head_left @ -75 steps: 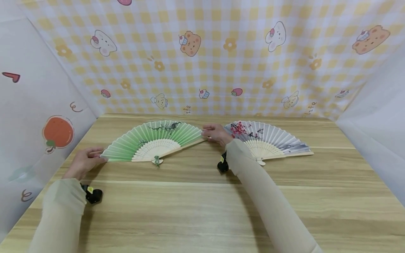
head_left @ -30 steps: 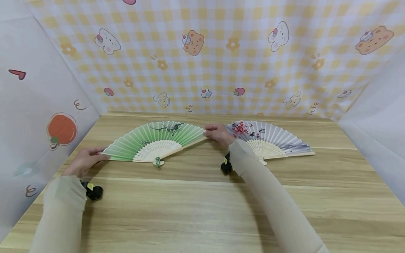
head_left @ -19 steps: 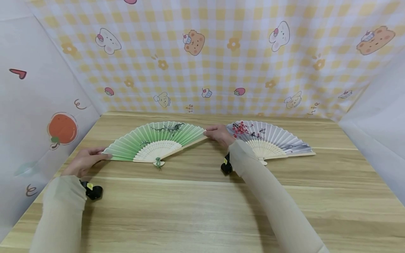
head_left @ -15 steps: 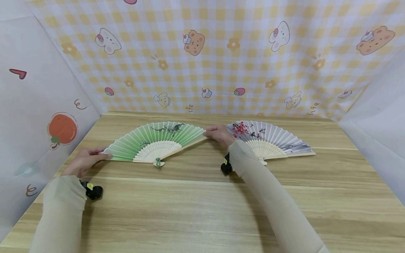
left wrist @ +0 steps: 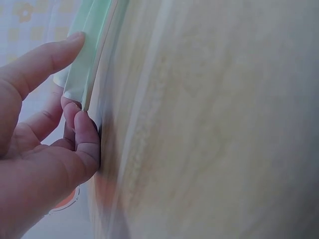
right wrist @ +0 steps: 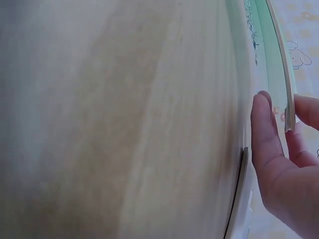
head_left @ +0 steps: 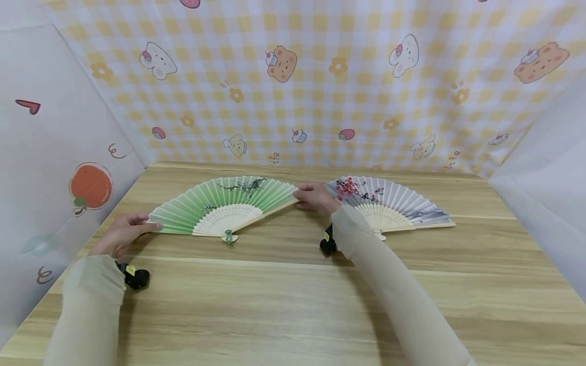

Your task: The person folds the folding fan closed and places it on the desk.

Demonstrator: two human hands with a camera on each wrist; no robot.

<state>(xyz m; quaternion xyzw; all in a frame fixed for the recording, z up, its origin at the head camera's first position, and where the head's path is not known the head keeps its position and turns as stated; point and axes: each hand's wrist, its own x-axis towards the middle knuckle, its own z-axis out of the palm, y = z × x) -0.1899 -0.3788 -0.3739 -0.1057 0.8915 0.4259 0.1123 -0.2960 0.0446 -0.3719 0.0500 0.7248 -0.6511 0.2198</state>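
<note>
A green folding fan [head_left: 180, 208] lies spread on the table, with a dark branch print, pale pierced ribs and a green tassel [head_left: 228, 235] at its pivot. My left hand [head_left: 121, 234] pinches its left end, thumb over the cloth and fingers at the edge, as the left wrist view shows. At the other end, my right hand [head_left: 317, 196] holds the tip of the pale outer rib [right wrist: 290, 94] between its fingers. Right beside that hand lies a second open fan [head_left: 398, 195], grey and white with red blossoms, its left part hidden behind my hand and sleeve.
Both fans lie toward the back of the wood-grain table [head_left: 256, 310]. A yellow checked cloth [head_left: 311, 101] hangs behind it, and a white printed sheet [head_left: 41, 168] stands on the left. Each wrist carries a small black camera [head_left: 137, 278].
Over the last seconds my left thumb has come farther onto the green fan's edge, and my right fingers have shifted slightly at its tip. Both fans stay spread in place; the view has moved a little.
</note>
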